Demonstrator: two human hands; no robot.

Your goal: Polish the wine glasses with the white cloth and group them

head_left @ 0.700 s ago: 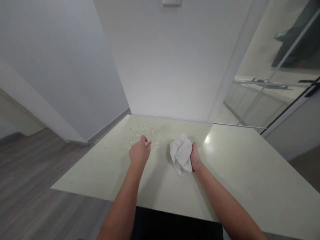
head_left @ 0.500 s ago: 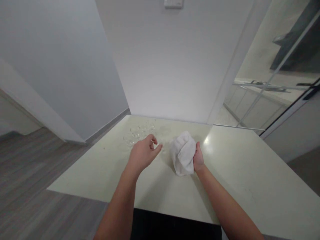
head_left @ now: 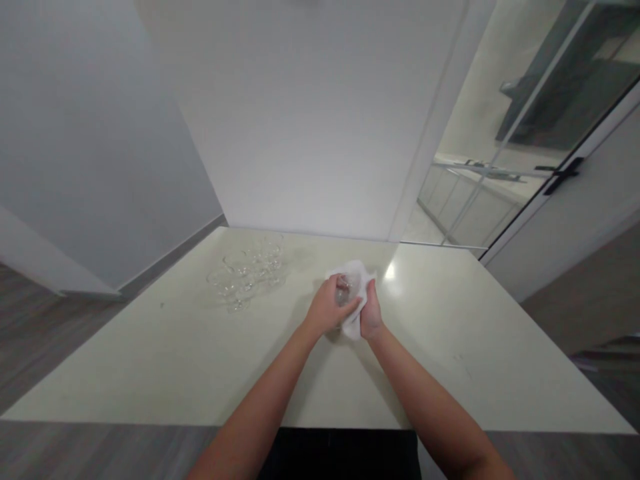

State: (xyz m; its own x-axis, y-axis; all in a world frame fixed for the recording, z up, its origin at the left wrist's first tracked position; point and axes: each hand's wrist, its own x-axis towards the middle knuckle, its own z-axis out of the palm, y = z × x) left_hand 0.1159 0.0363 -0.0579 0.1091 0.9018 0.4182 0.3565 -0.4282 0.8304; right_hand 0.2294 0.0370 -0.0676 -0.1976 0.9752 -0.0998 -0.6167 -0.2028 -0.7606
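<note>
Above the middle of the pale table, my left hand (head_left: 328, 308) is wrapped round a clear glass (head_left: 347, 291). The glass is tilted and pressed against a white cloth (head_left: 356, 272). Behind the cloth, on its right side, my right hand (head_left: 371, 311) cups it, thumb up; most of those fingers are hidden by the fabric. To the left, several clear stemmed glasses (head_left: 245, 270) stand close together on the tabletop, their outlines faint against it.
The glossy cream table (head_left: 165, 360) meets a white wall panel (head_left: 300, 147) at its far edge. At the right rear are a glass-paned door (head_left: 465, 193) and a black door handle (head_left: 563, 175). Grey wood-look floor (head_left: 30, 313) shows at the left.
My left hand has moved right from beside the standing glasses to the cloth, and a glass now rests against the fabric. The cloth has opened out around it. The view has shifted right.
</note>
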